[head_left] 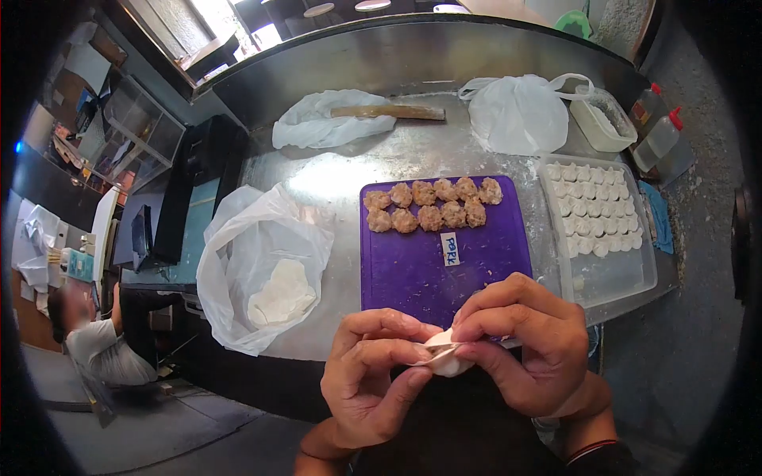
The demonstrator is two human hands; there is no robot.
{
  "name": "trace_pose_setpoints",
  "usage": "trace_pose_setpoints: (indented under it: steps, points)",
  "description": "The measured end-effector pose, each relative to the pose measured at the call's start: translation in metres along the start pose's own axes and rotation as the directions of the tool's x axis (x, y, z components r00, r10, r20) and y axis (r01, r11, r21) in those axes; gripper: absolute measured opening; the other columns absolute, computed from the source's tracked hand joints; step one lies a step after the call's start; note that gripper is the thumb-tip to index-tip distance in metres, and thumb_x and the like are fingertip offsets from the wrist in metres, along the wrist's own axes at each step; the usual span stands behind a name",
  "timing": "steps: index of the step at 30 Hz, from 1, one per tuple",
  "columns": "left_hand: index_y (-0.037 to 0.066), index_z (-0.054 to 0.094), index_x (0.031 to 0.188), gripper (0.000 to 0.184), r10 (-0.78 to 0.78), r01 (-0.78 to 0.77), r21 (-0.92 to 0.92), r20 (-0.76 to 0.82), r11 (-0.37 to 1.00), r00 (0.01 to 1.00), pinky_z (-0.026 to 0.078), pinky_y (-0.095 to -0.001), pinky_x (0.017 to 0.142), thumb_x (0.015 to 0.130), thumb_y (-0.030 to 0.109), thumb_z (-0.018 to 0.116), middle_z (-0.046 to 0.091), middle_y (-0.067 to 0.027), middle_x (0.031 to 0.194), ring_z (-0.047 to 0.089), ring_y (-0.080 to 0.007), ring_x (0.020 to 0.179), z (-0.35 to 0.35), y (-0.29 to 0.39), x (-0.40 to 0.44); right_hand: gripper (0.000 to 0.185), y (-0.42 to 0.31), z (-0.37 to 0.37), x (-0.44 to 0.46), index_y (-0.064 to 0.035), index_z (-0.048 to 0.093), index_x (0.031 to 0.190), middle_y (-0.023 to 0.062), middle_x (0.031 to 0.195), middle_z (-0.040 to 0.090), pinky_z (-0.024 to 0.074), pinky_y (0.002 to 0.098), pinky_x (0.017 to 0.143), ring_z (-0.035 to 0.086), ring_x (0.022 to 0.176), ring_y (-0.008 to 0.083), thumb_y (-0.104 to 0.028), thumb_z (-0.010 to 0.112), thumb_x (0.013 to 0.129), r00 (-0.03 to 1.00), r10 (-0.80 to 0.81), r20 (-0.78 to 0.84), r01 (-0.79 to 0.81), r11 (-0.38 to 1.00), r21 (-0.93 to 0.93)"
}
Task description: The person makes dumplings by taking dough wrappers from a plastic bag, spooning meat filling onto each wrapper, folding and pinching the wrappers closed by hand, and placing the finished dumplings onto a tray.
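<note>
At the near edge of the metal table (266,168), the left hand (363,385) and the right hand (533,339) both pinch a dough wrapper (448,363) between thumbs and fingers, its rim partly folded. It is held by the near edge of the purple board (397,270); two rows of meatballs (429,217) lie toward that board's far edge, beside a label (450,249) reading "PORK". A tray (615,279) of white dumplings (591,208) stands at the table's right edge, and an open plastic bag (218,274) with dough (282,295) inside lies toward the left edge.
</note>
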State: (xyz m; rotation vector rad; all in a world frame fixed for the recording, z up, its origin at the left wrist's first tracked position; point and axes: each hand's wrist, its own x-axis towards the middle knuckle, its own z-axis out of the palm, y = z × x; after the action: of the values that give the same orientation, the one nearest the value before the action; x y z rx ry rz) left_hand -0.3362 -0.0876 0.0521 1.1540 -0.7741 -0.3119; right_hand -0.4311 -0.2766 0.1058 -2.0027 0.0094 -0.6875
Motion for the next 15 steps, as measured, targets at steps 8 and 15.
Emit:
trace_pose_setpoints:
  steps: [8, 15]
  points:
    - [0.003, 0.079, 0.108, 0.025, -0.049, 0.049, -0.052, -0.014, 0.997, 0.999, 0.061, -0.0379, 0.100, 0.088, -0.010, 0.087, 0.059, -0.0152, 0.128, 0.071, -0.0255, 0.114, -0.0005, 0.0027, 0.0001, 0.017, -0.0058, 0.0064, 0.0012, -0.0023, 0.077, 0.096, 0.0121, 0.098, 0.076, 0.0587, 0.0339, 0.070, 0.073, 0.084, 0.0240, 0.001, 0.089, 0.084, 1.000, -0.017, 0.013, 0.018, 0.999, -0.051]
    - [0.004, 0.079, 0.104, 0.029, -0.071, 0.073, 0.045, -0.039, 0.996, 0.997, 0.061, -0.0360, 0.097, 0.082, -0.010, 0.092, 0.060, -0.0132, 0.129, 0.072, -0.0221, 0.111, -0.0035, 0.0044, 0.0018, 0.019, -0.0052, 0.0068, -0.0017, -0.0034, 0.079, 0.097, 0.0119, 0.097, 0.076, 0.0592, 0.0343, 0.072, 0.074, 0.084, 0.0238, 0.000, 0.091, 0.083, 0.999, 0.026, 0.036, -0.026, 1.000, 0.006]
